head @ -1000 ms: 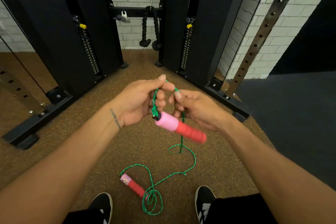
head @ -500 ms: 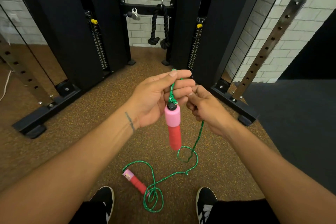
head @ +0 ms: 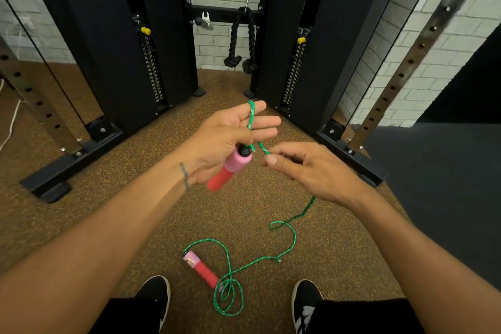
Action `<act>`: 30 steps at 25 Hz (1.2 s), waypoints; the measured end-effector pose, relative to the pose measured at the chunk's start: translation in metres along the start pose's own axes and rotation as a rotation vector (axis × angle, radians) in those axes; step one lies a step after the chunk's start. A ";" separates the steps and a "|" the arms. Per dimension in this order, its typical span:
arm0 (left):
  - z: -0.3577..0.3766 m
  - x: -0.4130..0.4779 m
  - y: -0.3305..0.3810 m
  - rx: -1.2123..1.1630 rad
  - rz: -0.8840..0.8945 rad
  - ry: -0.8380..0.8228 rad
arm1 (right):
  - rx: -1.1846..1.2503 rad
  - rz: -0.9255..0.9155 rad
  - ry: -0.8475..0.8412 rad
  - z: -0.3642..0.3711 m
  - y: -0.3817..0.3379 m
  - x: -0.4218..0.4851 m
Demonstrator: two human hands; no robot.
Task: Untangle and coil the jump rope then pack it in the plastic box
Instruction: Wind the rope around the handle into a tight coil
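- The jump rope (head: 294, 233) is a green braided cord with two pink and red handles; it is partly held in the air and partly lying on the brown speckled floor (head: 135, 211).
- One handle (head: 230, 169) is kept in the left hand (head: 219, 141), pressed against the palm by the thumb, with its black cap pointing up. The fingers (head: 267, 120) of this hand are spread, and the cord is passed up over the index finger. It is judged that the open fingers serve as a form on which the coil is started.
- The cord is pinched between thumb and fingertips of the right hand (head: 311, 171), just beside the left hand, so the next turn can probably be guided onto the fingers.
- From under the right hand the cord falls to the floor, where loose bends and a small tangled loop (head: 227, 298) are seen between the two black shoes.
- The second handle (head: 200, 268) lies on the floor, touching this loop; this end is not yet untangled.
- The plastic box is not seen in this view.
- No brand, label or readable writing is found on the handles or on the black machine frame (head: 89, 35) behind.
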State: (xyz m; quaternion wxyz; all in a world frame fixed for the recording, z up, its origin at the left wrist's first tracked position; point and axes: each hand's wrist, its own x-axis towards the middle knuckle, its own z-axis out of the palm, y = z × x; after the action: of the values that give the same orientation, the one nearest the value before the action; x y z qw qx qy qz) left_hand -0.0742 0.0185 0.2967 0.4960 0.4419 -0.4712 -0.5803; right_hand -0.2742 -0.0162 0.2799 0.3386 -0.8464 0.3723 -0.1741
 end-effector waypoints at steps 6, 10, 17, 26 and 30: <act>0.005 -0.001 -0.004 -0.151 0.032 0.027 | -0.113 -0.035 -0.051 0.001 0.001 -0.002; -0.001 0.001 -0.003 -0.168 0.033 0.077 | -0.055 -0.055 -0.122 -0.006 -0.007 -0.001; -0.005 0.001 -0.005 0.022 0.029 0.067 | 0.016 -0.071 -0.189 -0.013 -0.010 -0.003; -0.003 -0.005 -0.004 0.399 -0.021 -0.319 | 0.225 -0.230 -0.032 -0.023 -0.016 -0.008; 0.003 -0.001 -0.002 0.170 -0.054 -0.114 | 0.344 -0.219 -0.100 -0.026 -0.023 -0.014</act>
State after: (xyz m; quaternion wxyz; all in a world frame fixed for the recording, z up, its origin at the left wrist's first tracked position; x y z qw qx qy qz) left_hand -0.0770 0.0196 0.2954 0.4133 0.4611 -0.5341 -0.5756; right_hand -0.2863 -0.0062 0.3140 0.4751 -0.8192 0.2257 -0.2287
